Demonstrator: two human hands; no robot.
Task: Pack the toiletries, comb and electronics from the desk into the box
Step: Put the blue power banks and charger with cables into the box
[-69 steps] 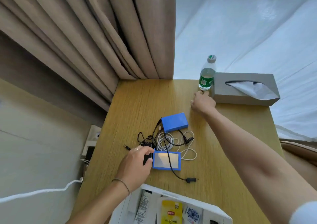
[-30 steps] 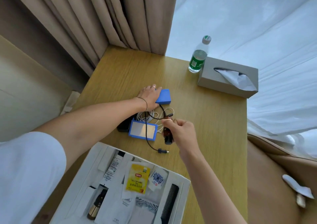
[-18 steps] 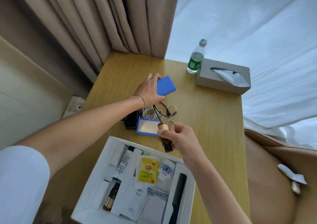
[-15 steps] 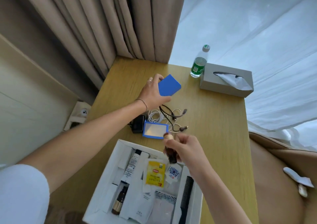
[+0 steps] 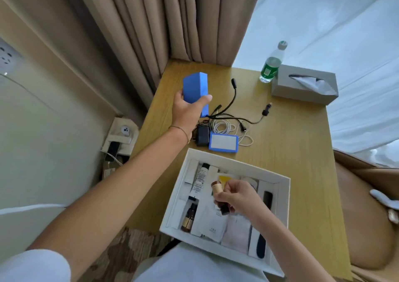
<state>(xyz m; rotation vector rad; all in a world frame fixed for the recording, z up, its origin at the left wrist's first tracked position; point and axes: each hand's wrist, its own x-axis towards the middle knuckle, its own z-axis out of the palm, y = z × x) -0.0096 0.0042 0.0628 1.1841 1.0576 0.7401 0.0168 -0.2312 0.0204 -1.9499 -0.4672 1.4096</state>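
My left hand (image 5: 187, 109) is wrapped around the blue block (image 5: 196, 91), thumb across its near face, holding it in the air above the far left of the desk (image 5: 298, 169) with black cables (image 5: 228, 113) trailing from its lower end. My right hand (image 5: 238, 195) pinches a small brown bottle (image 5: 219, 195) by its pale cap, low over the middle of the white box (image 5: 280, 179). The block looks rigid and fairly hefty, so a full grip on its sides suits it; the cables are limp and may snag. The bottle seems light, possibly glass, and I would lower it gently. A second blue-edged pack (image 5: 224, 143), a black plug (image 5: 202, 135) and a white cord (image 5: 224, 128) lie between my hands, just beyond the box. The comb (image 5: 262, 247) lies in the right slot.
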